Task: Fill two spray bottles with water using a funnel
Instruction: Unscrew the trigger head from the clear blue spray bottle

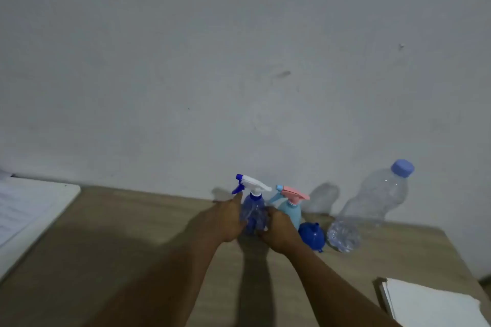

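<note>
Both hands on the dark blue spray bottle [253,211], far side of the wooden table [132,247], just short of the wall [239,61].

Bottle: translucent blue body, standing upright, white trigger head with a blue nozzle tip and blue lever, head on the neck. Nozzle points left. Can't read a fill level through the blur.

My left hand [229,220]: against the bottle's left side, fingers look mostly straight and together, one fingertip up near the lever. Can't tell whether they wrap round the back.

My right hand [279,231]: on the bottle's right side, fingers curled onto the body, thumb low at the front. That one is gripping.

Second spray bottle [292,211]: opaque light blue body, pink trigger head with a pale blue nozzle, head on. Upright, just right of the first and partly behind my right hand. Whether the two bottles touch, can't tell.

Blue funnel [312,236]: lying on the table just right of my right hand, in front of the light blue bottle.

Clear plastic water bottle [372,202]: blue cap on, standing right of the funnel, close to the wall. Water level unreadable.

White paper stack [430,305] at the near right corner. White board with faint print [26,215] at the left edge.
</note>
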The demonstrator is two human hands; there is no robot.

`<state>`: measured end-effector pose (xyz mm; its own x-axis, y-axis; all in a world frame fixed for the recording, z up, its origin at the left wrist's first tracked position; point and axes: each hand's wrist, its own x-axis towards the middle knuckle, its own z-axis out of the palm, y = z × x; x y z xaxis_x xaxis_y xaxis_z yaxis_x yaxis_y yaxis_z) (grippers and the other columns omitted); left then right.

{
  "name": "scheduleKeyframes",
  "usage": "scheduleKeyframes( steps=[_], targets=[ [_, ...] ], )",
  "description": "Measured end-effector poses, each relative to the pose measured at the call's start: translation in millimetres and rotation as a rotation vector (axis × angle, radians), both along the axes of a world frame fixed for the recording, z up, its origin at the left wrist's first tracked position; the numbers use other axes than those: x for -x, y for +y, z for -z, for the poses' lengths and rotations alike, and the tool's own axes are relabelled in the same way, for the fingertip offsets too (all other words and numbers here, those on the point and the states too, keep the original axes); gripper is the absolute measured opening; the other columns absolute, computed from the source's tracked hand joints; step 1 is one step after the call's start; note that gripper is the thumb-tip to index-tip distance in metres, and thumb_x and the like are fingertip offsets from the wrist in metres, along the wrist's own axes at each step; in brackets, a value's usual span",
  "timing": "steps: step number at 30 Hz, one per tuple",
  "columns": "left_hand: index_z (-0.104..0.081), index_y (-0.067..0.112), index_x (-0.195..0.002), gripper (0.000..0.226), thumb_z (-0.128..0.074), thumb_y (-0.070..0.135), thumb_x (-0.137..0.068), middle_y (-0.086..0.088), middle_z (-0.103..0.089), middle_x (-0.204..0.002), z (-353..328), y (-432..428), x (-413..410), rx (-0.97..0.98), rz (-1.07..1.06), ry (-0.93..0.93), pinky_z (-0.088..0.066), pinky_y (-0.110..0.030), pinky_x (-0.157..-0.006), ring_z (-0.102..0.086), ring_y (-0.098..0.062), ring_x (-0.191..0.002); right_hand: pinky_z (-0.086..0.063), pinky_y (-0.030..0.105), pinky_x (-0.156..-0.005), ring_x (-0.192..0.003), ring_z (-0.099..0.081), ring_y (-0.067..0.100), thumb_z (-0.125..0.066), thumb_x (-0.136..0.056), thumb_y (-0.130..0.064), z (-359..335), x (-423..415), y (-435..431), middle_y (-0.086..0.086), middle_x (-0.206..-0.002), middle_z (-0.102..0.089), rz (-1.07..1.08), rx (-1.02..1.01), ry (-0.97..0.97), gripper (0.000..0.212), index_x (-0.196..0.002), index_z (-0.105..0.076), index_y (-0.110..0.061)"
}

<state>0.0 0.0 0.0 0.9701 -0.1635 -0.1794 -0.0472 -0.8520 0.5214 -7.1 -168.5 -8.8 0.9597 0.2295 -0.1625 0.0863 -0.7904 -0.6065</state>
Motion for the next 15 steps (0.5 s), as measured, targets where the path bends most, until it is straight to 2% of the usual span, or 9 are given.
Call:
scheduleKeyframes(
  steps=[2, 5, 9, 11, 13, 15],
  targets=[
    [-0.029, 0.043, -0.14, 0.053, -0.052, 0.045, -0.093, 0.0, -0.068, -0.117, 0, -1, -1, 0.043, 0.021, -0.021, -0.055, -0.043, -0.085, -0.067, -0.021, -0.096, -0.053, 0.026, -0.091, -0.103, -0.064, 0.018, -0.066, -0.09, -0.01, 3, 1, 1, 0.007, -0.113, -0.066, 0.027, -0.061, -0.02, 0.032, -0.121, -0.056, -0.009],
    [-0.036, 0.053, -0.132, 0.037, -0.045, 0.049, -0.096, 0.006, -0.069, -0.106, -4, -3, 10, 0.065, -0.016, -0.053, -0.055, -0.04, -0.079, -0.066, -0.019, -0.087, -0.055, 0.03, -0.09, -0.101, -0.064, 0.016, -0.069, -0.088, -0.012, 10, 11, 4, 0.004, -0.112, -0.066, 0.062, -0.123, -0.049, 0.037, -0.121, -0.054, -0.011],
    [-0.054, 0.031, -0.13, 0.031, -0.05, 0.033, -0.099, 0.002, -0.068, -0.113, -13, -12, 33, 0.105, -0.068, -0.118, -0.039, -0.017, -0.069, -0.06, -0.014, -0.089, -0.046, 0.005, -0.071, -0.085, -0.061, 0.002, -0.066, -0.089, -0.008, 13, 40, 7, -0.006, -0.098, -0.064, 0.12, -0.195, -0.099, 0.024, -0.112, -0.059, -0.01],
    [-0.06, 0.024, -0.125, 0.028, -0.053, 0.03, -0.098, 0.0, -0.069, -0.113, -12, -19, 47, 0.136, -0.122, -0.134, -0.033, -0.02, -0.069, -0.063, -0.019, -0.098, -0.043, 0.001, -0.066, -0.079, -0.061, -0.01, -0.062, -0.092, -0.003, 7, 62, 8, -0.014, -0.084, -0.061, 0.172, -0.3, -0.121, 0.011, -0.1, -0.061, -0.01],
    [-0.064, 0.02, -0.119, 0.024, -0.058, 0.025, -0.096, -0.001, -0.07, -0.11, -7, -26, 65, 0.222, -0.144, -0.114, -0.031, -0.018, -0.067, -0.063, -0.017, -0.097, -0.043, 0.0, -0.065, -0.077, -0.06, -0.018, -0.058, -0.096, 0.001, 2, 87, 7, -0.016, -0.073, -0.062, 0.231, -0.421, -0.145, 0.023, -0.088, -0.059, -0.02],
    [-0.064, 0.019, -0.121, 0.028, -0.062, 0.024, -0.094, 0.0, -0.069, -0.114, -1, -33, 84, 0.266, -0.138, -0.135, -0.033, -0.015, -0.073, -0.061, -0.012, -0.098, -0.044, 0.002, -0.067, -0.077, -0.062, -0.015, -0.057, -0.098, -0.003, 3, 110, 2, -0.017, -0.071, -0.065, 0.292, -0.495, -0.187, 0.025, -0.087, -0.061, -0.024]
  ],
)
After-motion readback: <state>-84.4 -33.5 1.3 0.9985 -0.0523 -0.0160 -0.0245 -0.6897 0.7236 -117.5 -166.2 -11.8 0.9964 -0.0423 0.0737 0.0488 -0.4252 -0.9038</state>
